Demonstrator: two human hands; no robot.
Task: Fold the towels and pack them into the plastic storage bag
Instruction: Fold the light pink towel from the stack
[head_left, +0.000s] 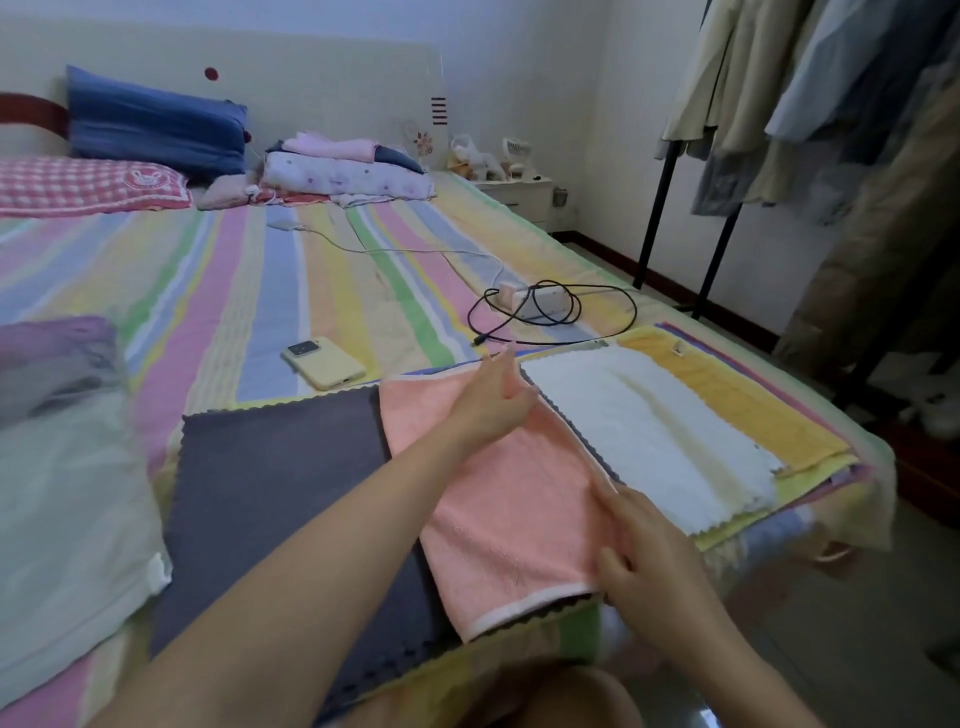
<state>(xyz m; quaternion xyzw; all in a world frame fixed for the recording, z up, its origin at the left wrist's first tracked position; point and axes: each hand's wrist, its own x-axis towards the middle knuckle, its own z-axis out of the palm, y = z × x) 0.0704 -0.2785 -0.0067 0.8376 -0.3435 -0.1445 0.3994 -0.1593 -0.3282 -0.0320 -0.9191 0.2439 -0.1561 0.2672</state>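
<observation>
A pink towel (498, 509) lies folded over the right half of a dark grey towel (275, 483) at the near edge of the bed. My left hand (491, 402) rests on the pink towel's far right part, its fingers straight. My right hand (641, 551) pinches the pink towel's near right edge. To the right lies a white towel (660, 436) on top of a yellow towel (737, 400). A translucent plastic storage bag (67, 519) sits on the bed at the left.
On the striped bedsheet (234, 291) lie a yellow phone (323, 362), a white power strip (540, 301) and a coiled black cable (556, 317). Pillows and folded bedding fill the far end. A clothes rack (722, 249) with hanging garments stands at the right.
</observation>
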